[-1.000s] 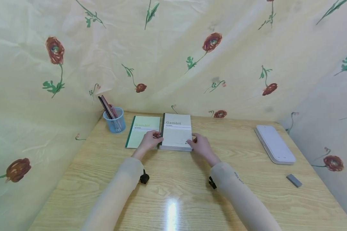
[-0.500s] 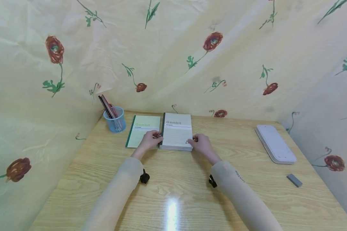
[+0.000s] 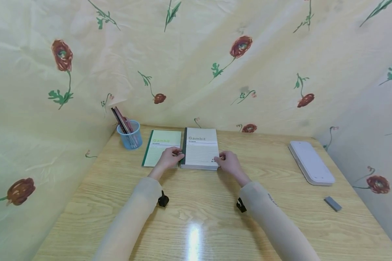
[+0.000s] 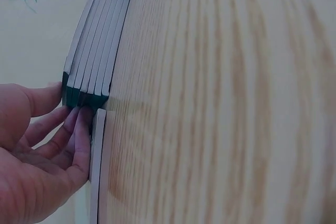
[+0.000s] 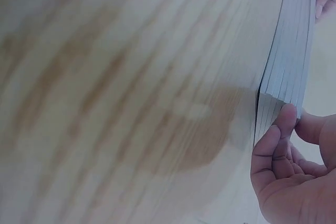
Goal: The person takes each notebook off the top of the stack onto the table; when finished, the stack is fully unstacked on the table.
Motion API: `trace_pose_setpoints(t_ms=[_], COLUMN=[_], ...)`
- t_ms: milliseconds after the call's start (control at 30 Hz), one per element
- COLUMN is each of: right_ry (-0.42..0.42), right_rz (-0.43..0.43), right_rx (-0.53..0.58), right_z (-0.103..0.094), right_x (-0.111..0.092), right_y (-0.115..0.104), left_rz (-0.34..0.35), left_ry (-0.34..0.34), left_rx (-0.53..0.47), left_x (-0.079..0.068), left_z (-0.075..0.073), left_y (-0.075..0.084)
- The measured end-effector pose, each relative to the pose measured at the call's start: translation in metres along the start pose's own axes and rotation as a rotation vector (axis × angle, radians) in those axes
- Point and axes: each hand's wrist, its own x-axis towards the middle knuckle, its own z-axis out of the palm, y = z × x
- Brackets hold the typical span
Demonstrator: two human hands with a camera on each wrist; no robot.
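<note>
A stack of several notebooks (image 3: 200,148), the top one with a pale cover marked "Gambit" and a dark spine, lies at the back middle of the table. My left hand (image 3: 169,158) holds it at the spine side, the thumb near the top cover's edge and the fingertips against the dark green spines (image 4: 86,98). On the opposite side, my right hand (image 3: 230,162) grips the near right corner, thumb at the cover and bent fingers on the page edges (image 5: 270,108). A thin green notebook (image 3: 156,150) lies left of the stack, partly under my left hand.
A blue mesh pen cup (image 3: 130,137) with pens stands at the back left. At the right lie a white flat case (image 3: 310,163) and a small grey block (image 3: 332,203). Floral cloth (image 3: 196,65) hangs behind the wooden table (image 3: 196,203).
My right hand has shifted slightly to the right, and the stack's near right corner has moved a little with it. My left hand stays nearly still at the spines.
</note>
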Motion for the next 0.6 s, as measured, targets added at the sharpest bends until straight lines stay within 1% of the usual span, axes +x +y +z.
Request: trace_pose_setpoints(t_ms=[167,267,400,467,600], right_ry=[-0.015,-0.039,-0.082,-0.089,-0.096], right_rz=[0.026,0.042,0.067,0.074,0.048], right_rx=[0.026,0.092,0.216,0.250,0.296], right_z=[-0.005,-0.009,-0.016,-0.020,-0.029], right_x=[-0.002,-0.004,-0.006,-0.007,-0.007], right_y=[0.000,0.000,0.004,0.007,0.014], left_rz=[0.006,0.004,0.006,0.006,0.002], left_ry=[-0.006,-0.007,-0.007,-0.007,-0.008], left_rx=[0.003,0.005,0.000,-0.002,-0.005], left_x=[0.000,0.001,0.001,0.000,-0.001], left_z=[-0.001,-0.001,-0.001,0.000,0.000], left_y=[0.000,-0.001,-0.001,-0.001,0.000])
